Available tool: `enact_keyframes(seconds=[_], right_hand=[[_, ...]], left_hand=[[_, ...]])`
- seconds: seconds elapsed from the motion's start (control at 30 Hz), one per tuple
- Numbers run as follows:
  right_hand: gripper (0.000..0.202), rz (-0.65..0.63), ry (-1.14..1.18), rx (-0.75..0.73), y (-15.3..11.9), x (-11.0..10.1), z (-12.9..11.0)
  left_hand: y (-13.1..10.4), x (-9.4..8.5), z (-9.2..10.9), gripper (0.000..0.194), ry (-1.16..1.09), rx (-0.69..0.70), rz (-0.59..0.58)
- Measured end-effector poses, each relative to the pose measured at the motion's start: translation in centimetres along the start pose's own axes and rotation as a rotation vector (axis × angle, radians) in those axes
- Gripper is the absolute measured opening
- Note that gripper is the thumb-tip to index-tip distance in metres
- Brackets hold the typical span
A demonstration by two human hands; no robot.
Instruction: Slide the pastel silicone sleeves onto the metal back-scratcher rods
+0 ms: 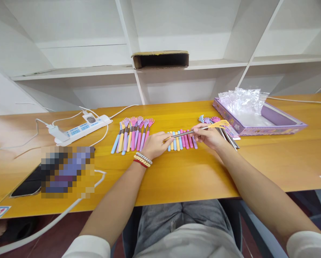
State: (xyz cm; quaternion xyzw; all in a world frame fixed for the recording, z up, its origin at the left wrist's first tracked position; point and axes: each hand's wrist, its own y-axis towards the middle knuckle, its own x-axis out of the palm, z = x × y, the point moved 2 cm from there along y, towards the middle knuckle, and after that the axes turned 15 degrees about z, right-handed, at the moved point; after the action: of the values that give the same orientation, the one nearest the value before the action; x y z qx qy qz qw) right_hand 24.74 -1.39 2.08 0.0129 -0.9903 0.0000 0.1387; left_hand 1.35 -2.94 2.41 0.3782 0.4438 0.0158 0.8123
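Observation:
Between my two hands lies a back scratcher with a thin metal rod (pixel 184 134) and a yellow claw head (pixel 221 124). My left hand (pixel 156 145) pinches its left end, where a bit of yellow shows between the fingers. Close to the claw, my right hand (pixel 207 137) grips the rod with thumb and fingers. Beneath the rod is a row of coloured handles (pixel 180 141) in blue, yellow, pink and purple. Left of my left hand, several back scratchers (pixel 132 136) with claw heads lie side by side. Loose claw heads (pixel 207 119) and metal rods (pixel 229 139) lie beyond and beside my right hand.
A purple box tray (pixel 273 130) holding clear plastic bags (pixel 243 101) stands at the right. A white power strip (pixel 82 129) with cables lies at the left, near a dark phone (pixel 27 184). White shelves with a cardboard box (pixel 160 60) rise behind the table.

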Motion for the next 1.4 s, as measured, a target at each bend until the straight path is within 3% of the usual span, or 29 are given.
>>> enact_keyframes(seconds=[0.23, 0.47, 0.7, 0.97, 1.2, 1.4], right_hand=[[0.031, 0.229, 0.165, -0.048, 1.2, -1.8, -1.1], [0.034, 0.436, 0.001, -0.258, 1.5, -2.1, -1.2], [0.032, 0.458, -0.102, -0.328, 1.3, -2.3, -1.4], [0.031, 0.368, -0.307, -0.246, 1.5, -2.8, -0.8], [0.026, 0.306, -0.374, -0.38, 1.1, -2.7, -0.9], [0.024, 0.29, -0.408, -0.363, 0.8, -2.2, -0.9]], left_hand=[[0.3, -0.6, -0.6, 0.035, 0.038, -0.05, 0.067], [0.1, -0.4, -1.4, 0.035, 0.09, -0.059, 0.063], [0.1, -0.7, -1.5, 0.032, 0.128, -0.023, 0.024], [0.2, -1.1, -1.8, 0.033, 0.176, 0.025, -0.047], [0.4, -1.3, -1.0, 0.035, 0.102, 0.025, -0.124], [0.4, -1.4, -0.7, 0.033, 0.122, 0.035, -0.104]])
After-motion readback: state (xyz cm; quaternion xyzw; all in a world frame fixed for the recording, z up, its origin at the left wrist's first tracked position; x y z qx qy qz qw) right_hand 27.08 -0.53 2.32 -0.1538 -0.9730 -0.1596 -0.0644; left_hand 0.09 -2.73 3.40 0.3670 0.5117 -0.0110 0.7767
